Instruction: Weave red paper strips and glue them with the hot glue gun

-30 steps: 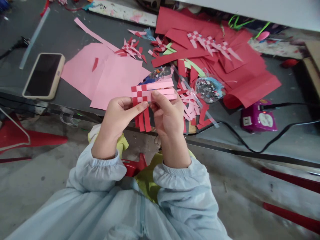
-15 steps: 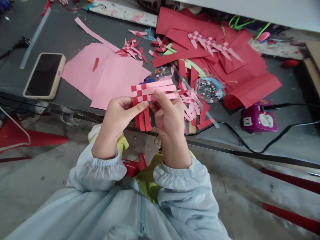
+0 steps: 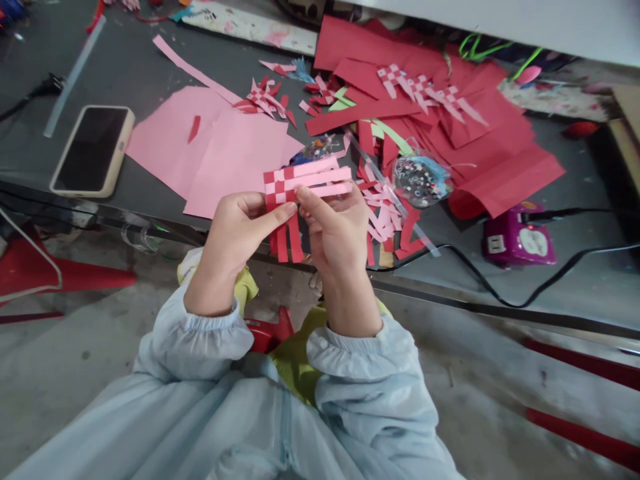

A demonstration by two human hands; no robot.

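Between my hands is a woven paper piece with a red and pink checkered block. Its loose pink strips point right and its loose red strips hang down. My left hand pinches the lower left part, thumb in front and fingers behind. My right hand is closed on the right side of the weave, its thumb tip at the block's edge where the pink strips begin. The fingers behind the paper are partly hidden. Pink paper sheets lie behind my left hand, and cut paper scraps lie beside my right hand.
A phone lies at the left of the table. Red paper sheets are piled at the back right, near a clear bag of beads. A purple box with a black cable stands at the right edge.
My right thumb has slid left and down along the strips to the checkered block. The pink strips are fanned slightly further apart. My left hand keeps its hold.
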